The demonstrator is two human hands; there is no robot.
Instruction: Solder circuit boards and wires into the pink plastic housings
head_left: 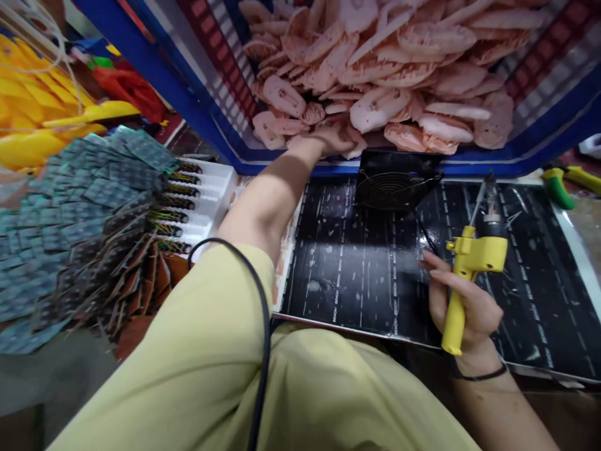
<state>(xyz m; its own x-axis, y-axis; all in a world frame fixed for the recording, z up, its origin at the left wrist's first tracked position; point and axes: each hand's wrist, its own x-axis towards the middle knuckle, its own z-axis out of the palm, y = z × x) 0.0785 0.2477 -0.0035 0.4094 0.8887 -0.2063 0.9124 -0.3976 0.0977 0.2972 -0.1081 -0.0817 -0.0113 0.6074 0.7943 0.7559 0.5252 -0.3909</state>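
Note:
My left hand [334, 139] reaches over the near wall of a blue crate [225, 134], down among a heap of pink moulded plastic parts [380, 108]. It touches parts at the heap's near edge; its fingers blend into them, so its grip is unclear. In my right hand [474, 307] is a yellow soldering gun [481, 254], held by its handle with the metal tip pointing away from me. Below it lies a black work mat [361, 269]. A small black fan [392, 181] stands on the mat against the crate.
Left of the mat are stacked circuit boards [94, 194] and a white foam tray [211, 194] holding wired parts. Yellow plastic pieces [32, 100] lie farther back. Green-and-yellow pliers [561, 186] rest at the right. A black cable [263, 300] crosses my left sleeve.

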